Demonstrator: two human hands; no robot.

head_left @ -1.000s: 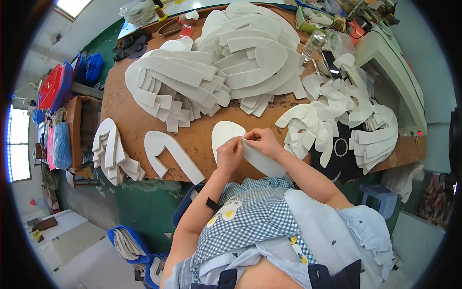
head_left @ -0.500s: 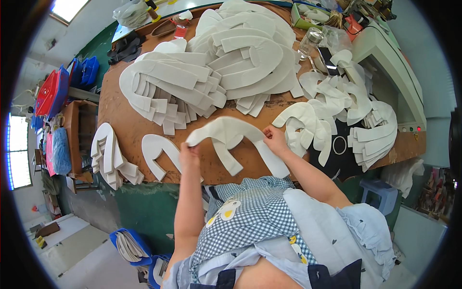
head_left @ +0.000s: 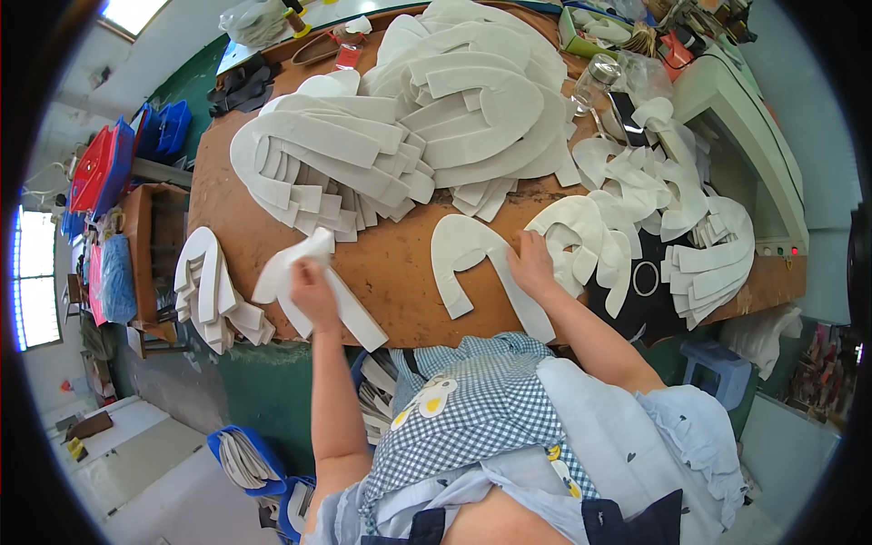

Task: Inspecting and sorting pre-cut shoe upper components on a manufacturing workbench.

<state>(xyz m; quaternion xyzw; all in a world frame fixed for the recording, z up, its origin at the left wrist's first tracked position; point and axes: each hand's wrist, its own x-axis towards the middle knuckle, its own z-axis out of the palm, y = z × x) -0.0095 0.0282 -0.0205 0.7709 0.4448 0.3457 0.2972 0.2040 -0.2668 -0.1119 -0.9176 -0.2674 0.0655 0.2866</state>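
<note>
My left hand [head_left: 312,292] is closed on a white curved piece [head_left: 292,262] of soft sheet material. That piece is lifted and bent over another white U-shaped piece [head_left: 350,313], which lies at the table's front edge. To the right, a second white U-shaped piece [head_left: 454,241] rests flat on the brown table [head_left: 400,263], its open end toward me. At its right leg is my right hand [head_left: 532,262], with the fingers together at the outer edge; the fingertips are partly hidden.
A large heap of white curved pieces [head_left: 481,118] covers the table's far middle. Smaller stacks stand at the left [head_left: 207,282] and right [head_left: 718,259]. Near the right stack lie a white ring [head_left: 645,279], a phone [head_left: 627,118] and a glass jar [head_left: 597,74]. A grey machine [head_left: 740,136] borders the right.
My left hand has moved left and down with a white piece, over the U-shaped piece there. The large piece held between both hands now lies flat beside my right hand.
</note>
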